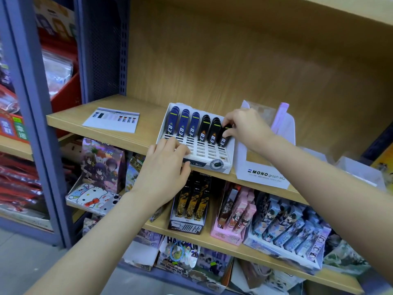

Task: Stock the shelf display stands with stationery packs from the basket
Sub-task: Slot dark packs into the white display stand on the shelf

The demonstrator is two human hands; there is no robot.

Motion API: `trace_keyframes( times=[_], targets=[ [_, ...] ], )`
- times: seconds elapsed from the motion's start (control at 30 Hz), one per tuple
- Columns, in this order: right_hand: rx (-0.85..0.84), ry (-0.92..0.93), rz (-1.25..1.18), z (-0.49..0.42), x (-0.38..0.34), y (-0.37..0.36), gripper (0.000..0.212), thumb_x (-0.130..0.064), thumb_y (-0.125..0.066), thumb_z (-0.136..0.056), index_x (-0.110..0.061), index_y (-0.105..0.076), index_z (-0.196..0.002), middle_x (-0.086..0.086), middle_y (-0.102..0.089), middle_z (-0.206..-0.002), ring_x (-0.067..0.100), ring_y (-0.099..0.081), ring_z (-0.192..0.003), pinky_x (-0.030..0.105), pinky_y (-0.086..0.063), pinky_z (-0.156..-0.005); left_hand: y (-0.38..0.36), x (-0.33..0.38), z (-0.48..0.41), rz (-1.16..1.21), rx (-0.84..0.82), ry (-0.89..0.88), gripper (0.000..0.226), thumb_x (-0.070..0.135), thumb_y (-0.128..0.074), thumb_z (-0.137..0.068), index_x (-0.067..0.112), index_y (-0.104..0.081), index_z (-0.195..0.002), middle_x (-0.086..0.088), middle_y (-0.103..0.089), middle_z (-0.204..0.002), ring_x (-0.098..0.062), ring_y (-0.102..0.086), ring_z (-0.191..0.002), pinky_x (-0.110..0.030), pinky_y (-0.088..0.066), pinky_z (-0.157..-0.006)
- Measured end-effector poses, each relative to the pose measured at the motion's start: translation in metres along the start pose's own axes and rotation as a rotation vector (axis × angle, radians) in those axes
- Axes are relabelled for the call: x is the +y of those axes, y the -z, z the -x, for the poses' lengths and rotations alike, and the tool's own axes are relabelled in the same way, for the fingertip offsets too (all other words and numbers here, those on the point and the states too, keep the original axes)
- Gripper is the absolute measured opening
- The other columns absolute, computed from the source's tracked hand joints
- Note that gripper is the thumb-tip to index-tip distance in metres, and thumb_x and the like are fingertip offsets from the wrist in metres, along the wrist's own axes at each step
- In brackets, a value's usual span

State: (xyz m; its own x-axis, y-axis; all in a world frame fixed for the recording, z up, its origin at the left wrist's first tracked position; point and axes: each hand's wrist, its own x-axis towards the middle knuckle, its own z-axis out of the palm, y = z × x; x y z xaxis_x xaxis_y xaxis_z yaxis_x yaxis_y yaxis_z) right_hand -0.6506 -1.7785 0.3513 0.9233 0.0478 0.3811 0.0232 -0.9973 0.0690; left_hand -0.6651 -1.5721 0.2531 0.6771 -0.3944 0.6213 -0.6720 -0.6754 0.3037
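On the upper light-wood shelf board (70, 118), backed by a matching wood panel (234, 60), a white cardboard display stand (212, 155) with a slotted deck sits with its front face at the board's front edge. Six columns of upright stationery packs fill its rear rows: three columns of blue oblong packs (182, 122) on the left and three of black oblong packs (212, 130) on the right, all leaning back. The left hand (163, 167) holds the stand's front-left corner, fingers bent over the slotted deck and thumb against the front face. The right hand (246, 126) pinches the top of the front black pack (223, 138) in the rightmost column between thumb and fingertips; that pack stands in its slot. Several rows of slots ahead of the packs show open. A white printed card (111, 120) lies flat to the left, with bare board between it and the stand. A white open-topped box marked MONO graph (263, 173) stands just beside the stand's right wall, its front reaching the board's edge. A blue-grey perforated metal upright (106, 50) bounds the bay on the left. The back panel rises well above the packs to the next board overhead. Lower shelves (212, 237) carry tightly packed illustrated boxes, and grey floor (21, 262) shows at the lower left.
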Motion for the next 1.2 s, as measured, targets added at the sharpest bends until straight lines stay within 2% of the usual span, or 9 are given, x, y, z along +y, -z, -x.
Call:
trace_keyframes(
  times=[0.23,0.37,0.47,0.6,0.77,0.87,0.93,1.03,1.2],
  targets=[
    [0.039,-0.030,-0.059,0.008,0.002,-0.006,0.032,-0.018,-0.070,-0.084,-0.013,-0.061,-0.113,0.007,-0.061,-0.107,0.028,-0.052,-0.105,0.037,-0.044,-0.087,0.007,0.002,0.005,-0.022,-0.026,0.001,0.030,0.026,-0.045,-0.097,0.018,-0.052,-0.125,0.002,-0.046,-0.116,-0.017,-0.038,-0.115,-0.027,-0.025,-0.094],
    [0.201,0.025,-0.128,0.043,-0.007,-0.005,0.027,-0.018,-0.065,-0.089,-0.009,-0.059,-0.113,0.006,-0.060,-0.109,0.024,-0.049,-0.106,0.032,-0.037,-0.091,0.010,-0.001,0.024,-0.090,0.098,-0.052,0.019,0.018,-0.053,-0.090,0.011,-0.060,-0.105,-0.005,-0.054,-0.099,-0.025,-0.049,-0.095,-0.030,-0.026,-0.078],
    [0.227,0.076,-0.164,0.083,-0.016,-0.010,0.023,-0.021,-0.062,-0.090,-0.010,-0.061,-0.110,0.004,-0.060,-0.108,0.021,-0.050,-0.104,0.030,-0.035,-0.090,0.005,0.001,0.051,-0.047,0.171,-0.041,0.027,0.025,-0.040,-0.085,0.010,-0.059,-0.097,-0.005,-0.054,-0.090,-0.019,-0.040,-0.085,-0.030,-0.023,-0.073],
    [0.217,0.167,-0.117,0.144,-0.028,-0.044,0.018,-0.025,-0.062,-0.089,-0.013,-0.063,-0.103,0.000,-0.061,-0.097,0.014,-0.045,-0.093,0.026,-0.031,-0.078,-0.022,0.004,0.105,0.033,0.161,0.024,0.022,0.024,-0.039,-0.084,0.012,-0.057,-0.092,-0.003,-0.054,-0.088,-0.018,-0.039,-0.083,-0.031,-0.025,-0.072],
    [-0.026,0.207,-0.165,0.230,-0.038,-0.118,0.010,-0.029,-0.057,-0.091,-0.021,-0.061,-0.095,-0.007,-0.059,-0.090,0.011,-0.047,-0.084,0.022,-0.039,-0.075,-0.083,-0.008,0.178,-0.001,-0.119,0.126,0.016,0.026,-0.039,-0.082,0.019,-0.052,-0.088,0.000,-0.052,-0.083,-0.019,-0.041,-0.080,-0.033,-0.025,-0.069],
    [-0.256,0.141,-0.249,0.283,-0.044,-0.166,0.009,-0.026,-0.063,-0.085,-0.022,-0.062,-0.094,-0.008,-0.059,-0.090,0.012,-0.057,-0.083,0.019,-0.041,-0.074,-0.119,-0.017,0.214,0.010,-0.312,0.202,0.019,0.024,-0.045,-0.078,0.016,-0.059,-0.088,-0.002,-0.057,-0.083,-0.026,-0.056,-0.077,-0.036,-0.034,-0.071],
    [-0.446,0.025,-0.370,0.316,-0.046,-0.198,0.015,-0.022,-0.056,-0.093,-0.019,-0.059,-0.107,-0.005,-0.057,-0.105,0.014,-0.056,-0.099,0.020,-0.039,-0.084,-0.136,-0.018,0.234,0.057,-0.444,0.296,0.018,0.016,-0.052,-0.084,0.013,-0.062,-0.098,-0.005,-0.060,-0.095,-0.030,-0.059,-0.087,-0.039,-0.042,-0.076],
    [-0.696,-0.159,-0.485,0.359,-0.052,-0.240,0.027,-0.023,-0.045,-0.099,-0.017,-0.048,-0.125,-0.003,-0.047,-0.127,0.016,-0.050,-0.117,0.024,-0.038,-0.094,-0.161,-0.016,0.265,0.106,-0.621,0.420,0.032,0.020,-0.043,-0.098,0.015,-0.047,-0.129,-0.003,-0.049,-0.127,-0.023,-0.046,-0.118,-0.032,-0.031,-0.095],
    [-0.938,-0.385,-0.611,0.393,-0.068,-0.288,0.041,-0.023,-0.051,-0.097,-0.014,-0.040,-0.136,0.005,-0.042,-0.140,0.018,-0.043,-0.127,0.025,-0.036,-0.100,-0.192,-0.007,0.305,0.322,-0.704,0.642,0.040,0.016,-0.041,-0.099,0.010,-0.036,-0.138,-0.009,-0.045,-0.131,-0.026,-0.048,-0.113,-0.030,-0.035,-0.095]
  ],
)
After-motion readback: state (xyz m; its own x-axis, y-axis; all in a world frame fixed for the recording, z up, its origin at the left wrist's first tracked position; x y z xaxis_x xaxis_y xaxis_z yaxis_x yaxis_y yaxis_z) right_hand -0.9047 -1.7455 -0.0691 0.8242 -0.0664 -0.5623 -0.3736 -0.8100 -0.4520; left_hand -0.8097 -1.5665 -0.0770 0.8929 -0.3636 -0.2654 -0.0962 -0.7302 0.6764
